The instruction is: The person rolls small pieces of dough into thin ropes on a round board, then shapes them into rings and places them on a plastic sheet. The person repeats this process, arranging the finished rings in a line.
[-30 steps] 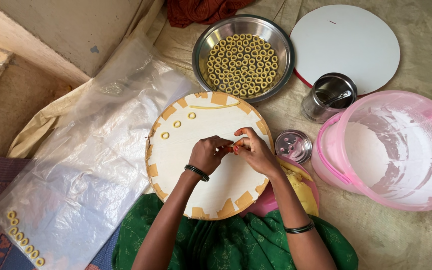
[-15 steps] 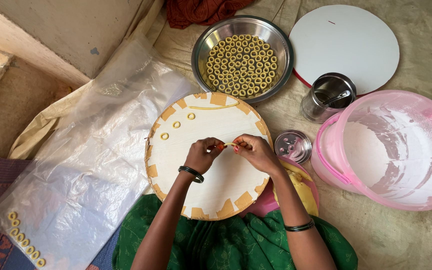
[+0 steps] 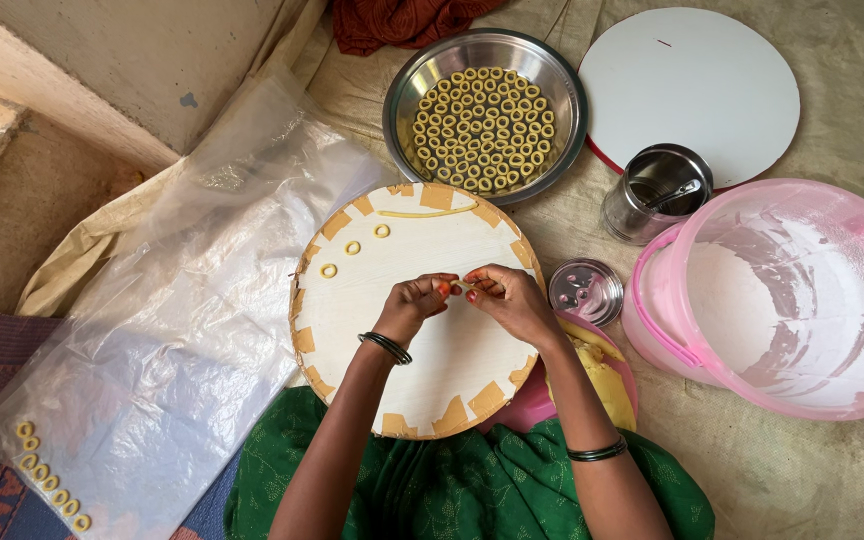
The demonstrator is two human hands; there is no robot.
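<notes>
My left hand and my right hand meet over the middle of a round white board with tan patches at its rim. Between their fingertips they pinch a thin yellow dough strip. Three small dough rings lie on the board's upper left part. A long dough strand lies along the board's far edge. A steel bowl beyond the board holds several dough rings.
A clear plastic sheet lies left, with several rings at its near corner. A pink bucket stands right, next to a steel cup, a small steel lid and a white round board. Yellow dough sits near my right forearm.
My two hands have drawn slightly apart and shifted on the dough strip between them. Everything else stays in place.
</notes>
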